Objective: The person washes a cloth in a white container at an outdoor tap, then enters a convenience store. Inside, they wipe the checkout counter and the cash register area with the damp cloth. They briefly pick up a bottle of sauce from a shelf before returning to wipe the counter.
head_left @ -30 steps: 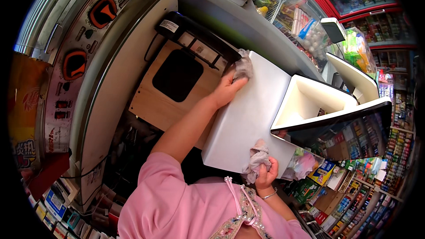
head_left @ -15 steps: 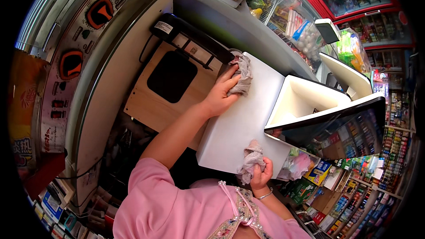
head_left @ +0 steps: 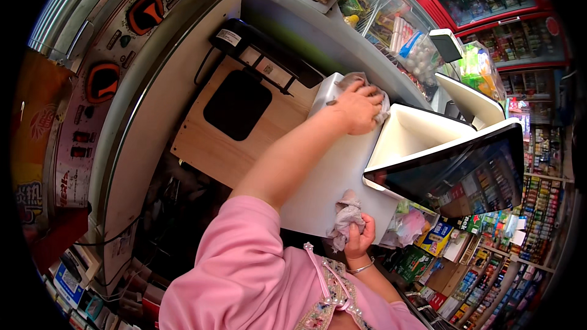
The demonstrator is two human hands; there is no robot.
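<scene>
Near the far end of a white box-like counter top (head_left: 327,168), my left hand (head_left: 359,109) presses a crumpled greyish cloth (head_left: 384,105) onto the surface. Its fingers curl over the cloth, close to the cream-coloured back of a screen. At the counter's near edge, close to my body, my right hand (head_left: 359,237) grips a second bunched grey-pink cloth (head_left: 347,215), fingers wrapped round its lower part. A bracelet circles the right wrist. The left forearm crosses above the white top and hides part of it.
A black-screened monitor unit (head_left: 455,174) with an open cream housing (head_left: 416,131) stands at the right. Left of the white top lies a wooden board (head_left: 202,137) with a black pad (head_left: 237,105) and a black device (head_left: 263,52). Stocked shelves (head_left: 489,275) line the right.
My left hand has slid the cloth rightward along the far end of the white top, toward the monitor. My right hand stays nearly where it was, holding its cloth.
</scene>
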